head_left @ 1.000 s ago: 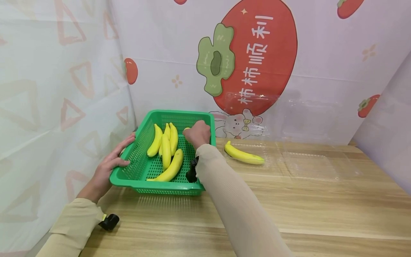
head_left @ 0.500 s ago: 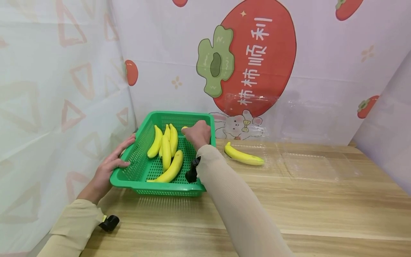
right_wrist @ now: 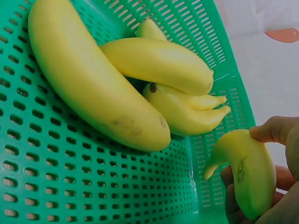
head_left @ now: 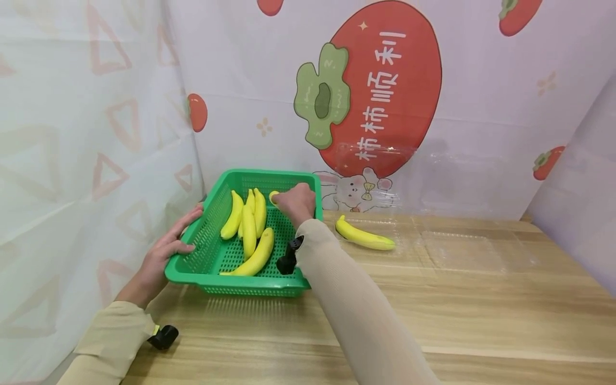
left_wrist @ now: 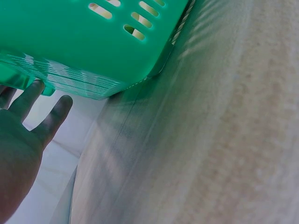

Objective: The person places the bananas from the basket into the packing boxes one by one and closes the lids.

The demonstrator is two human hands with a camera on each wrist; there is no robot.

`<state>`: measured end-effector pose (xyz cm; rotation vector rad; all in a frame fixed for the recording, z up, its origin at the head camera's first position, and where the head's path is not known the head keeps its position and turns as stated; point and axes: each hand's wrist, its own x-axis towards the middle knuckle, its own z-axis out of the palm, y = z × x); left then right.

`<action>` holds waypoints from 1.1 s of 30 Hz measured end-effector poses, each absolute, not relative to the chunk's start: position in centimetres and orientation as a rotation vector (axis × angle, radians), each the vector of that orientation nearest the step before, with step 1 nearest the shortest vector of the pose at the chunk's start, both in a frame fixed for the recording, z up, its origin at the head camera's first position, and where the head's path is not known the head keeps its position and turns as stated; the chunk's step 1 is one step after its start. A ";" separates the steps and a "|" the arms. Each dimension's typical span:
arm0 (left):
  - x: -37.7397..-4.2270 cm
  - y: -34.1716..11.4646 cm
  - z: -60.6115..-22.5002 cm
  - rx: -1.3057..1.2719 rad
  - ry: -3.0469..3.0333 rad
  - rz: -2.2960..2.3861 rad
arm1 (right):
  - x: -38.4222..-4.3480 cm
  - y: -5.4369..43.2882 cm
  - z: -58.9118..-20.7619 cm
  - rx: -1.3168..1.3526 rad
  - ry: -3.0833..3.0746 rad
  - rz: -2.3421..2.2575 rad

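Right hand pinches one banana within the rim of the green slotted basket, towards its far right corner. Left hand, fingers spread, touches the left rim. Hardly any movement over the last second; handling appears paused.

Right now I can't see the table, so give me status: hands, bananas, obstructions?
Right hand gripping a banana inside the green basket. Left hand on its left rim. Basket's right wall stands between held banana and clear containers.
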<state>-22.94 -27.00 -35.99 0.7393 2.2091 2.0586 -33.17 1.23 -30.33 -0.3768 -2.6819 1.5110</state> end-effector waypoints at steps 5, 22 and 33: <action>-22.9 -27.1 -36.0 0.734 2.214 2.052 | -33.0 1.2 -30.1 -0.370 -2.680 1.516; -22.8 -27.0 -36.1 0.753 2.232 2.041 | -32.6 0.9 -29.8 -0.339 -2.650 1.581; -22.7 -27.1 -36.1 0.749 2.249 2.026 | -31.9 0.7 -29.3 -0.283 -2.552 1.742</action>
